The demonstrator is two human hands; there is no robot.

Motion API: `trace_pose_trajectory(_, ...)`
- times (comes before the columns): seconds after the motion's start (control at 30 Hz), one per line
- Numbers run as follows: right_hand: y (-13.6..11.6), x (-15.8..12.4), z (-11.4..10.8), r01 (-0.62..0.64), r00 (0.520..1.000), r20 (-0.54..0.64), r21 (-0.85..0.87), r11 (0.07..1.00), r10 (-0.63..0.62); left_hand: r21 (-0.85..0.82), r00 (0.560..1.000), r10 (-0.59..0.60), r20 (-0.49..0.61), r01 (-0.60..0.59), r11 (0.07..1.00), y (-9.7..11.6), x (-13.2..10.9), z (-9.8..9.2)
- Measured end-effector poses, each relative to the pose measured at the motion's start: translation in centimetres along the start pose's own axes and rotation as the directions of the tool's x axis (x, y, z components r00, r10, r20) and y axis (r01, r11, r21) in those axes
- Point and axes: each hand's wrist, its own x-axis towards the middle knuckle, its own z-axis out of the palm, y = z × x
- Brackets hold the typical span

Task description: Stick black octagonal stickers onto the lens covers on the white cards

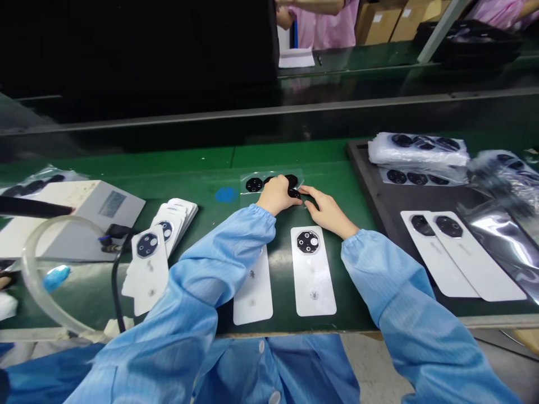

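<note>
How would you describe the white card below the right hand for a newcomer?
On the green bench, find the right hand. Below it lies a white card with a black octagonal piece. The card to its left sits partly under a blue sleeve; this one is uncovered.

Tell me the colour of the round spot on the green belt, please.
Blue; the spot shows best in the head view.

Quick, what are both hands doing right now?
Left hand: curled, touching a black octagonal piece; can't tell if gripping.
Right hand: open, holding nothing.
</note>
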Motion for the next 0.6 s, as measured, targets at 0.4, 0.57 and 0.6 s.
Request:
trace_pose_trajectory(0.4,-1.1,-0.3,-0.1,-0.012,0.999,0.038,-0.099,0.995,0.016,0.288,0.98,0.191,-0.057,-0.167,0.943,1.1,-2.1,0.2)
trace_pose_trajectory(0.57,-1.4,-0.2,-0.2,-0.025,0.998,0.05,-0.115,0.993,0.031,0.291,0.961,0.242,-0.132,-0.196,0.937,0.3,-2.8,0.6)
trace_pose_trajectory(0.6,-1.5,-0.2,-0.3,-0.028,0.998,0.05,-0.113,0.993,0.034,0.307,0.961,0.243,-0.13,-0.194,0.932,0.3,-3.0,0.7)
